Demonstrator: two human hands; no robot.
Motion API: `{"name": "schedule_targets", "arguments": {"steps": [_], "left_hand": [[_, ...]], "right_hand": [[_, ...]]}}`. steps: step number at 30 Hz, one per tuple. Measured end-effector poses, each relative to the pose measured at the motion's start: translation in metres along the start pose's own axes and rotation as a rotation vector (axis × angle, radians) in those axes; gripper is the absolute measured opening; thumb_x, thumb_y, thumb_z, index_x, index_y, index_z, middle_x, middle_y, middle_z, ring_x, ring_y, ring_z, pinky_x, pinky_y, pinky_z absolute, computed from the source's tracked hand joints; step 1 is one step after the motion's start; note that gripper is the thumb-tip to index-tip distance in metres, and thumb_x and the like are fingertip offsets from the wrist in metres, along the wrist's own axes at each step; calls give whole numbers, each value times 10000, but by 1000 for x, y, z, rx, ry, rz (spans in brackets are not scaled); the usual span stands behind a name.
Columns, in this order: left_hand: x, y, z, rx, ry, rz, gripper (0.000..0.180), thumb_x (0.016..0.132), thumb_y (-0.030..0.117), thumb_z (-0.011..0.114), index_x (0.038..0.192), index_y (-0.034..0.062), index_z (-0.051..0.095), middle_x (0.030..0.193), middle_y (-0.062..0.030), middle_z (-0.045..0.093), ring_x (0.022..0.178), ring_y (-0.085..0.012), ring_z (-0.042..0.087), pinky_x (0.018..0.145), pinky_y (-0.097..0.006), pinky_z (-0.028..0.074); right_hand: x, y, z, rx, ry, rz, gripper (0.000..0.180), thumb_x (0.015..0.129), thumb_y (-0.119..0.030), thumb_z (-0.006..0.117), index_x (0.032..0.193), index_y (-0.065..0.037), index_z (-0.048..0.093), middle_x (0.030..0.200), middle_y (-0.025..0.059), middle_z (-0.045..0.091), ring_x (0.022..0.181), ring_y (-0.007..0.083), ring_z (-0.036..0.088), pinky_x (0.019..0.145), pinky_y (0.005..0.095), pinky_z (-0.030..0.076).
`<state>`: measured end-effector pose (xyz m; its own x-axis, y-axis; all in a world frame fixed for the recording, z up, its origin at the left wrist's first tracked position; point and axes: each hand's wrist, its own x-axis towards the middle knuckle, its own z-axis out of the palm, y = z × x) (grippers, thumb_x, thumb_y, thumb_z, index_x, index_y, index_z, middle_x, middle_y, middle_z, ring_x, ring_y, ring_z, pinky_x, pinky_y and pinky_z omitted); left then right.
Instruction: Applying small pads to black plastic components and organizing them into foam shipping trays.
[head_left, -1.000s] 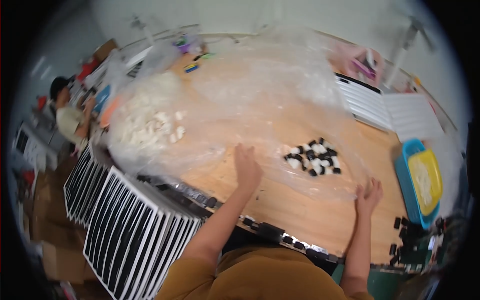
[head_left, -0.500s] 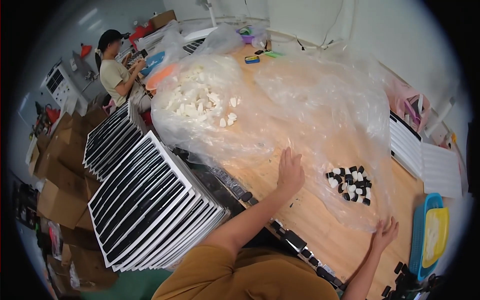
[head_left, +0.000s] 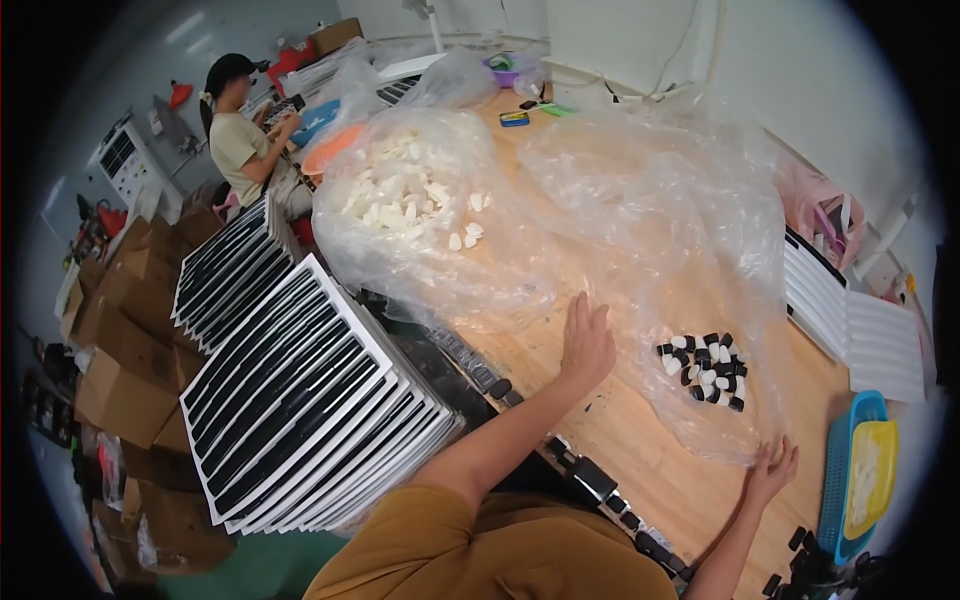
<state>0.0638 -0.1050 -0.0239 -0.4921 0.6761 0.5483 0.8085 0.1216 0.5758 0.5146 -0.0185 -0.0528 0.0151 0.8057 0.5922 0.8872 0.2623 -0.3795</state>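
My left hand (head_left: 588,345) rests on the wooden tabletop (head_left: 640,490) with its fingers stretched out. Its fingertips are by the edge of a large clear plastic bag (head_left: 640,220) spread across the table. At the bag's near right corner is my right hand (head_left: 772,468), fingers apart, the tips at the plastic. Several small black and white caps (head_left: 705,370) lie in a cluster on or under the film, between my hands; which of these I cannot tell. Farther off to the left, another clear bag (head_left: 340,235) holds a heap of small white pieces (head_left: 405,200).
Tall stacks of white-framed black-striped trays (head_left: 290,400) stand left of the table. Cardboard boxes (head_left: 130,390) pile up behind them. A blue basket (head_left: 835,490) with a yellow tray (head_left: 873,475) sits at the right edge. Another person (head_left: 245,150) works at the far left.
The view has shifted slightly, so the scene sits a little farther right. My hands stay in nearly the same places on the table and at the bag.
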Motion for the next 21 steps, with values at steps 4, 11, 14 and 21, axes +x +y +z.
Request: {"name": "schedule_targets", "arguments": {"steps": [4, 11, 14, 21], "left_hand": [[4, 1, -4, -6, 64, -24, 484, 829, 59, 564, 1293, -14, 446, 1422, -346, 290, 1340, -511, 264, 1109, -539, 250], [-29, 6, -37, -163, 209, -173, 549, 738, 7, 592, 1265, -10, 441, 1389, -303, 337, 1315, -490, 296, 1114, -506, 264], [-58, 18, -84, -165, 202, -186, 536, 742, -23, 580, 1257, 7, 433, 1394, -293, 326, 1334, -484, 273, 1113, -505, 263], [-125, 33, -184, 1, 250, -201, 423, 808, -44, 532, 1216, 33, 449, 1424, -280, 291, 1378, -464, 229, 1110, -485, 270]], "right_hand": [[5, 20, 6, 53, 46, -91, 383, 929, -247, 605, 1245, -34, 571, 1356, 252, 466, 1226, 358, 443, 987, 421, 370], [11, 29, 9, 373, 119, 330, 545, 995, -362, 490, 1213, 137, 492, 1138, 260, 574, 1001, 357, 568, 907, 418, 455], [21, 95, 26, -496, 194, -300, 581, 906, -404, 590, 1145, 119, 507, 1025, 353, 568, 917, 504, 565, 769, 597, 463], [8, 19, -5, -39, 256, 78, 442, 922, -286, 497, 1098, 118, 526, 984, 364, 569, 858, 519, 571, 719, 595, 460]]}}
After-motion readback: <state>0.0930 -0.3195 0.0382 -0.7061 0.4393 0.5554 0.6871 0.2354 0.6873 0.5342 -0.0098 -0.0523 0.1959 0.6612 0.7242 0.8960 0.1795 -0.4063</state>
